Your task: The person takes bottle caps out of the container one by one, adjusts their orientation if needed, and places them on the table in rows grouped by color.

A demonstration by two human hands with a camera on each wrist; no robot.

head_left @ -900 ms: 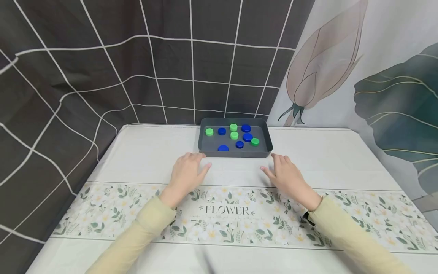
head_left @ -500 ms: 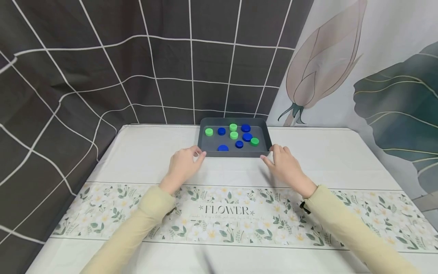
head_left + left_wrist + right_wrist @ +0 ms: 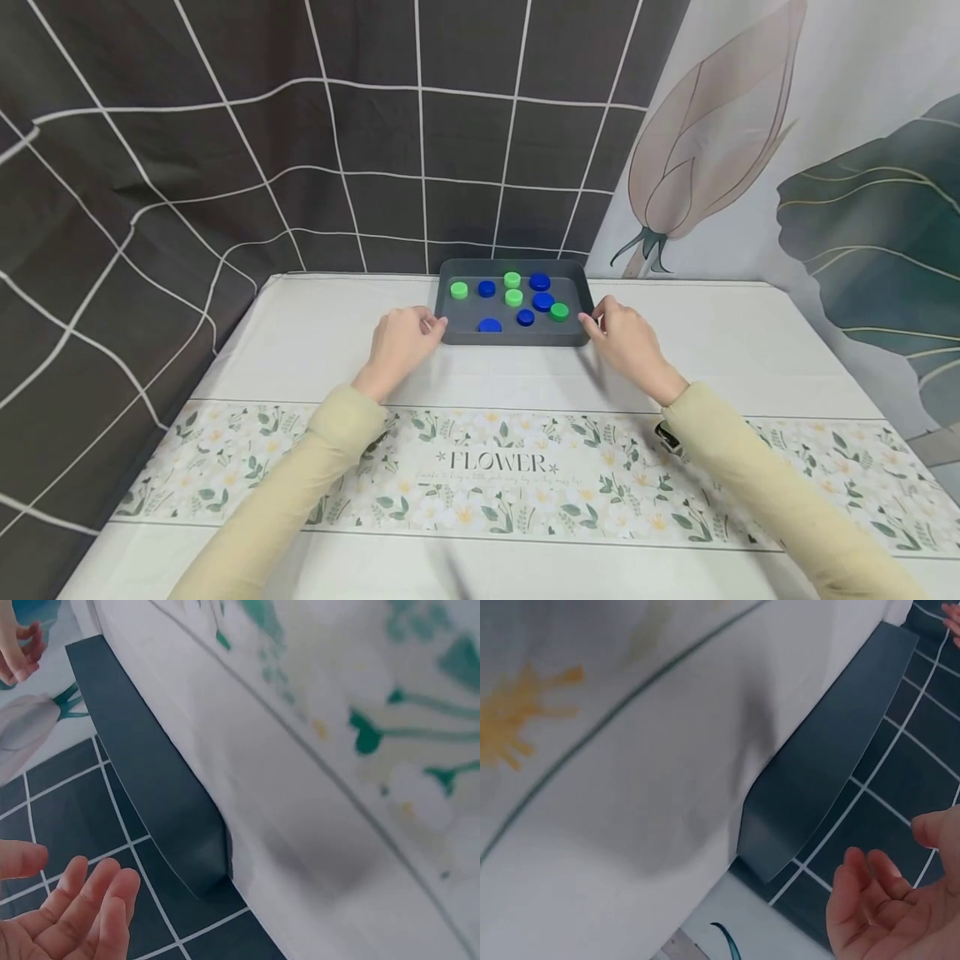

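Note:
A shallow dark grey tray (image 3: pixel 517 339) stands at the far side of the table. Inside it lie several round caps, among them a light green cap (image 3: pixel 459 290), a blue cap (image 3: pixel 543 302) and a darker green cap (image 3: pixel 559 312). My left hand (image 3: pixel 400 346) is at the tray's front left corner, my right hand (image 3: pixel 628 343) at the front right corner. In the left wrist view, the left fingers (image 3: pixel 94 900) are bent loosely, apart from the thumb and from the tray's wall. The right wrist view shows the right fingers (image 3: pixel 866 881) loosely bent beside the tray, with nothing between them and the thumb.
A white tablecloth (image 3: pixel 322 333) with a floral band (image 3: pixel 498 492) covers the table. Right behind the tray hangs a dark curtain with white grid lines (image 3: pixel 375 142). To its right is a pale curtain with a flower print (image 3: pixel 705 133).
Both hands have moved forward, from in front of the tray's near corners to beside them. The left hand has also shifted slightly left. The tray and caps have stayed in place.

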